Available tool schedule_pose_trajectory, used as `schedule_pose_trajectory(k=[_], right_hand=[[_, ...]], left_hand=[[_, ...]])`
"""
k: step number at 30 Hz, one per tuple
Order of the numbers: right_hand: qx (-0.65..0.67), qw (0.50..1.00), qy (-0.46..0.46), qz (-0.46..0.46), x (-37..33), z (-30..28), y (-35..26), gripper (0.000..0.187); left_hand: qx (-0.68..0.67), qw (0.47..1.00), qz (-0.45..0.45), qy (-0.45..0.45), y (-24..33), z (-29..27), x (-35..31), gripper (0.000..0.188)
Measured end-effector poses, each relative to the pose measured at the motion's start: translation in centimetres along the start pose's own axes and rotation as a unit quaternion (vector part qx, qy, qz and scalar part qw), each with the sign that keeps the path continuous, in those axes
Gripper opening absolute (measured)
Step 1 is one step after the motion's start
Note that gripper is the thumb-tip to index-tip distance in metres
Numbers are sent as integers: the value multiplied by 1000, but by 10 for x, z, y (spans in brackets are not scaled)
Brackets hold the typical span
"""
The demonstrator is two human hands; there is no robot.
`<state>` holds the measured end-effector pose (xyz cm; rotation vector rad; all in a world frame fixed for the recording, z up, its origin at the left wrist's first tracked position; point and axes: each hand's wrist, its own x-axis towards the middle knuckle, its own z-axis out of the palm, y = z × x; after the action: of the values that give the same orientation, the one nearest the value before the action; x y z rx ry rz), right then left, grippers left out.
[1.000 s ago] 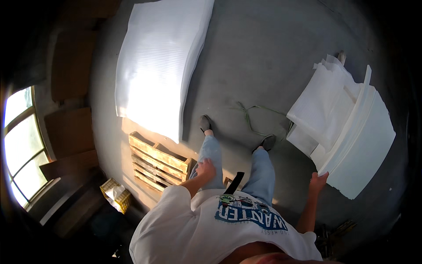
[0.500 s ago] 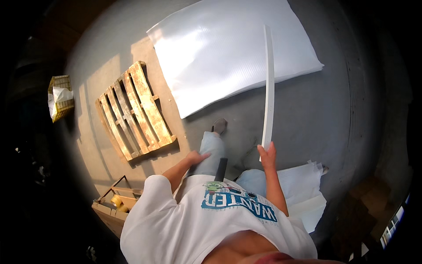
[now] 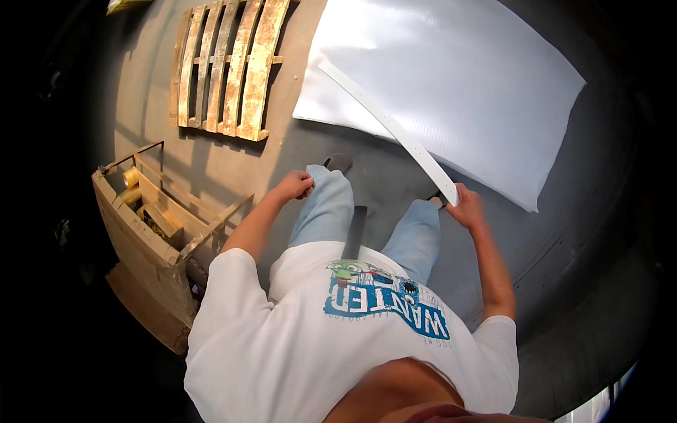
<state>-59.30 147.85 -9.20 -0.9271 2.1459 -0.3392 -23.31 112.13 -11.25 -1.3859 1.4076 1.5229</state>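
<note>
My right hand (image 3: 467, 206) grips the near end of a long, flat white strip (image 3: 384, 121) with small holes along its face. The strip slants up and left, its far end over the stack of white foam sheets (image 3: 451, 77) on the floor. From this view I cannot tell whether the strip touches the sheets. My left hand (image 3: 298, 185) is closed beside my left knee, its fingers curled with nothing visible in them.
A slatted wooden pallet (image 3: 224, 70) lies on the floor at the far left. Nearer, on the left, stands a wooden cart (image 3: 141, 233) holding rolls of yellowish tape (image 3: 131, 185) and a small box. Part of a yellow crate (image 3: 125, 5) shows at the upper left edge.
The strip has swung from nearly straight ahead to slanting left, and its holed face now shows. My left hand moved from my thigh to beside the knee. The view has turned, bringing the cart further in.
</note>
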Motion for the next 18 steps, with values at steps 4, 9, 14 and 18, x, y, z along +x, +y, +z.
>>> schedule_pose_trajectory(k=[4,9,14,18], right_hand=[[-23,989,-44,-137,78,-11,98,47],[-66,967,-51,-241,198,41,173,52],[-74,965,-58,-244,270,149,232,53],[-110,968,-75,-214,287,197,246,57]], left_hand=[[-217,963,3,160,26,21,77,24],[-369,900,-17,229,57,50,242,45],[-491,829,4,269,66,80,374,52],[-420,876,19,237,52,92,425,47]])
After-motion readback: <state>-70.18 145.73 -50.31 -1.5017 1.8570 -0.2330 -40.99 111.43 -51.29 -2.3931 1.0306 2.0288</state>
